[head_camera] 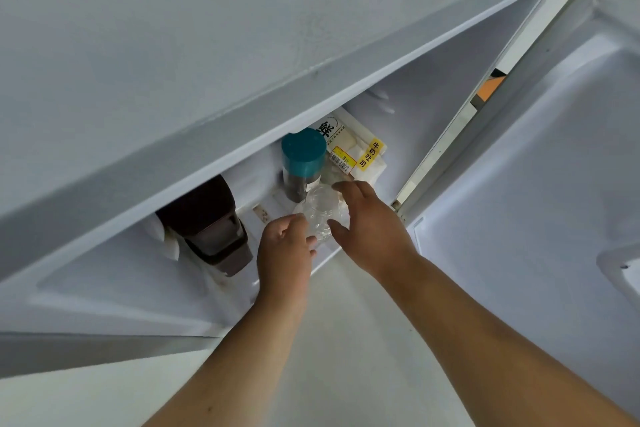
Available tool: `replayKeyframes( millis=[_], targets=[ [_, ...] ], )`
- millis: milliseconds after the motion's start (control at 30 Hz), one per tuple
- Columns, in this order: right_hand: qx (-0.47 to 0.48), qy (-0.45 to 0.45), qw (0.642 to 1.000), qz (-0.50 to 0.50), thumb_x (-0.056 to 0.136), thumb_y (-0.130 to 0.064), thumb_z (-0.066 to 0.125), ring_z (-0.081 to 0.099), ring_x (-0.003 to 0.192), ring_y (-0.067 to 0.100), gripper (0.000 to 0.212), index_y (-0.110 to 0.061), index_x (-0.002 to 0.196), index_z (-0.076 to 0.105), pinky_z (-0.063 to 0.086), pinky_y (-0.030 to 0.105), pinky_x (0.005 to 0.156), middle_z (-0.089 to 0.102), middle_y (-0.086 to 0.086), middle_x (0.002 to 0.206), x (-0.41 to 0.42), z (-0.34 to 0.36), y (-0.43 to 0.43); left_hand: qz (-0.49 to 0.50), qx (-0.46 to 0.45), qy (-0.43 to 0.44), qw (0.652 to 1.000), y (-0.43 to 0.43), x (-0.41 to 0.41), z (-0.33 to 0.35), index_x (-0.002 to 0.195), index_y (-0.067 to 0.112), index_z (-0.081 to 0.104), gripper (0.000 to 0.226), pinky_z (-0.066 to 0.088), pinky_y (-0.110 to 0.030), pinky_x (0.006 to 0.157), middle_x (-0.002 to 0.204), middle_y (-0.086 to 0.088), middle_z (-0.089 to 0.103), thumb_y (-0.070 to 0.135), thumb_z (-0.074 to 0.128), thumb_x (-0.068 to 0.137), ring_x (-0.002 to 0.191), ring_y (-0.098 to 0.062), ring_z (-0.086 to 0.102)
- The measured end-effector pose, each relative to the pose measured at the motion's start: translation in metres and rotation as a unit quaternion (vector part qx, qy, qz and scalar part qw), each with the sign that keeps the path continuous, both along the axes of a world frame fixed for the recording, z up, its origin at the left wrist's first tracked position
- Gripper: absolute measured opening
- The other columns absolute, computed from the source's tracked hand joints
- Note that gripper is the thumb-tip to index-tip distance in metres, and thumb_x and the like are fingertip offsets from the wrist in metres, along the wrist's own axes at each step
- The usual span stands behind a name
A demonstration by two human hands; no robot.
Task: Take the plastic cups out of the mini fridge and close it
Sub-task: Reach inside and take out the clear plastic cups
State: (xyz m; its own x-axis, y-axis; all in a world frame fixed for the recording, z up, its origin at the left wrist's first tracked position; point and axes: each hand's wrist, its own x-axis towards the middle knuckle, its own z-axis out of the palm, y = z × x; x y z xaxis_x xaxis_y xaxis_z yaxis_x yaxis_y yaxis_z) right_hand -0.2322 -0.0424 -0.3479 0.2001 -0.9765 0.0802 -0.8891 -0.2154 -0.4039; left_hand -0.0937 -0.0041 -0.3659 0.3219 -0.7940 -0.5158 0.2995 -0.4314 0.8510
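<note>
Two hands (284,246) (372,225) around plastic cups (320,215)

Seen from above, the mini fridge (242,156) stands with its door (540,156) swung open to the right. Both hands reach into its lower compartment. The left hand (285,256) and the right hand (372,222) close from either side on clear plastic cups (320,215) (how many are stacked cannot be told). Just behind the cups stands a jar with a teal lid (303,158). Behind that jar lies a bread bag with yellow labels (356,152). Left of the cups sits a dark brown container (211,225), well apart from them
</note>
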Motion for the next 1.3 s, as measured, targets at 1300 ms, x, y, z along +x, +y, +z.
replayKeyframes(
  millis=[1300],
  targets=[
    [0.179, -0.088, 0.980, 0.026, 0.106, -0.035, 0.051, 0.064, 0.081, 0.028, 0.040, 0.002, 0.098, 0.065, 0.049, 0.035, 0.067, 0.068, 0.020, 0.093, 0.057, 0.094, -0.047, 0.017, 0.039, 0.031, 0.999, 0.010, -0.007, 0.058, 0.097, 0.019, 0.071, 0.027, 0.055, -0.030, 0.059, 0.088, 0.001, 0.075, 0.043, 0.057, 0.096, 0.058, -0.010, 0.071]
  ],
)
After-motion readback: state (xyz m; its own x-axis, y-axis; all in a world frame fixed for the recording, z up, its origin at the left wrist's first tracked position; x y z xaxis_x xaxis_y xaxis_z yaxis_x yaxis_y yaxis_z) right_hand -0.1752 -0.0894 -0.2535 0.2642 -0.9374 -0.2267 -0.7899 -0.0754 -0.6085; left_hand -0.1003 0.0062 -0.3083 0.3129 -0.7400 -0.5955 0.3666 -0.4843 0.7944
